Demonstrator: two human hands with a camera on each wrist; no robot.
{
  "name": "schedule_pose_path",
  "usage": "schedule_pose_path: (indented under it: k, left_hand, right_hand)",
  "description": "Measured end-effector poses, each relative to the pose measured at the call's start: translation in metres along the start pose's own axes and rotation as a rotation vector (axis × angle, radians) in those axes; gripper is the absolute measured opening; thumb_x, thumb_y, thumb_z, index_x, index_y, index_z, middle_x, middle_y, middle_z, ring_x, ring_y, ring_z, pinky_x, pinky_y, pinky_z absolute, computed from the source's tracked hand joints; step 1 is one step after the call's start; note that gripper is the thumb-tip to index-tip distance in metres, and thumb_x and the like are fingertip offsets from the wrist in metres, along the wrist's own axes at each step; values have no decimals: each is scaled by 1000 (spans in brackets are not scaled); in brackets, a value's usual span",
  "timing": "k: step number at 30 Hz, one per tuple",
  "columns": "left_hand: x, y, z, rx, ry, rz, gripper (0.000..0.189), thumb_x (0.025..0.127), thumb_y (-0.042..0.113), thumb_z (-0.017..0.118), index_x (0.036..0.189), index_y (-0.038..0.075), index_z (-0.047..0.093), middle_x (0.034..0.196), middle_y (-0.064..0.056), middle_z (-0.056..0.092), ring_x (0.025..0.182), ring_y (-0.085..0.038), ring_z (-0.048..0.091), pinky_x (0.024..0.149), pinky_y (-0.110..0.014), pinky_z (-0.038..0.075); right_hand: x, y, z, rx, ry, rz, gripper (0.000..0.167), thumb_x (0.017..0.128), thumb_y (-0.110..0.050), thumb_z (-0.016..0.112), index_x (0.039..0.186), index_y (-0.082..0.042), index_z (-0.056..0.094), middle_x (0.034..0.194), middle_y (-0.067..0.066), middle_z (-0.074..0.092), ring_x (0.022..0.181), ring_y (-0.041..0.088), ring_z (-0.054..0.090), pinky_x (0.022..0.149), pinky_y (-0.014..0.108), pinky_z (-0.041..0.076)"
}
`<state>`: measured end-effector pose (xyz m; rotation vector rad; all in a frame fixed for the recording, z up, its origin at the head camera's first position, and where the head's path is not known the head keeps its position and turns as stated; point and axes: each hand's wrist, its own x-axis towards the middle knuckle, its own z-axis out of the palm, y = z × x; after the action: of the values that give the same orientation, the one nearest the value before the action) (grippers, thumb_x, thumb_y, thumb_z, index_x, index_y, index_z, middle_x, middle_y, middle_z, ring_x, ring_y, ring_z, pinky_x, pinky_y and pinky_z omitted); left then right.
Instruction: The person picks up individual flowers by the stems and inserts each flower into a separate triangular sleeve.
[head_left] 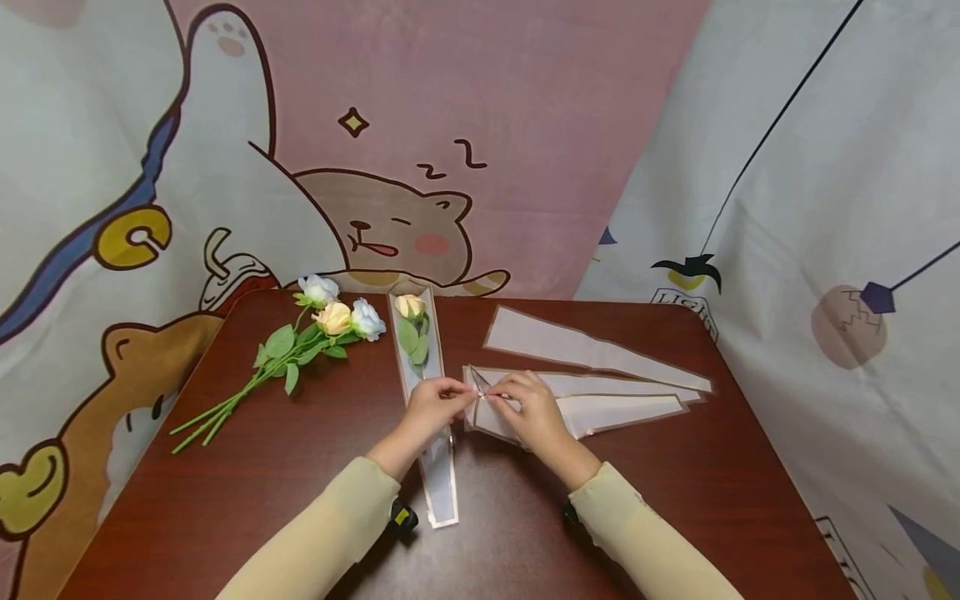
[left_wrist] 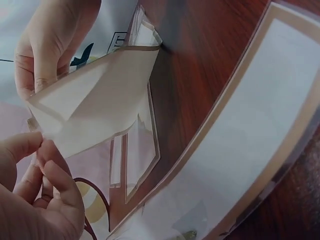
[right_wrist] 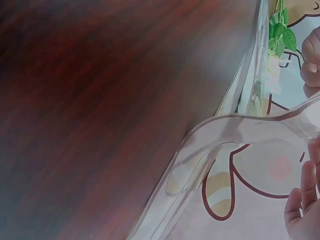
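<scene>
My left hand and right hand meet over the table at the wide end of a white flower sleeve with a brown border. Thumb and fingers of each hand pinch its edge. In the left wrist view, that sleeve bends up between the right hand and the left hand. Just left of the hands lies another long tapered sleeve, holding a peach rose with green leaves. The left forearm crosses over that sleeve's lower part.
Another flat sleeve lies behind the pinched one at the right. Several artificial roses, peach and pale blue, lie on the brown table at the left. A printed cloth hangs behind the table.
</scene>
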<state>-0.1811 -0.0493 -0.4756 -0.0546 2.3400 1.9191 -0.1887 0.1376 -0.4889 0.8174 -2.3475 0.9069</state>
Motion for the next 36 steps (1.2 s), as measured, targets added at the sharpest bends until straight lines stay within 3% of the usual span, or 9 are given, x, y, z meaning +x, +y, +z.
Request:
schedule_pose_path:
  k: [5,9,11,16,20,26,31,36]
  left_hand:
    - [1,1,-4,163,50,39,10,77,11,70,80,2,70,68,-5,65,57,-17,62,59,-31,56]
    - [2,1,-10,282,99,47,6,73,11,65,74,5,66,63,-1,58,56,-10,52,55,-22,45]
    - [3,0,-12,277,93,16,5,74,11,63,74,6,64,61,0,57,56,-12,54,54,-22,42]
    - [6,-2,-8,148,18,-64,11,76,5,65,86,1,65,64,-3,64,55,-18,64,52,-25,51]
    - [6,-1,-6,149,1,-57,15,76,6,71,89,-1,69,66,-6,69,57,-20,66,49,-21,48]
    - [6,-3,-7,167,32,-36,11,80,6,71,85,-3,71,64,-11,69,61,-27,68,48,-20,48]
    - [8,-8,-9,130,49,-63,11,81,4,70,87,-5,70,65,-14,68,56,-20,66,56,-33,57]
    - [8,-10,-8,72,41,-90,13,83,6,69,91,-5,71,66,-13,69,54,-15,65,61,-42,57]
  right_hand:
    - [0,3,-2,-28,19,6,6,80,-14,75,85,-14,74,86,-3,69,81,14,58,71,30,47]
    - [2,5,-5,-27,41,32,5,81,-15,75,86,-14,73,86,-5,69,79,13,57,68,28,45]
    - [2,6,-6,-15,44,41,5,81,-15,74,85,-15,73,86,-5,69,79,12,56,68,27,45]
    - [4,5,-4,-10,34,8,6,80,-15,75,85,-15,73,86,-5,69,79,13,57,71,28,45]
    - [4,3,-1,-14,27,-26,6,78,-14,76,84,-15,73,86,-4,69,79,13,57,71,29,45]
    - [4,2,-1,-32,20,-33,5,80,-14,74,85,-15,73,87,-4,69,79,14,57,70,29,46]
    - [3,4,-5,-17,27,6,5,84,-14,71,88,-13,73,88,-3,69,83,14,58,74,30,47]
    - [2,5,-7,19,17,37,6,86,-17,69,90,-13,72,89,-3,68,85,14,58,77,30,45]
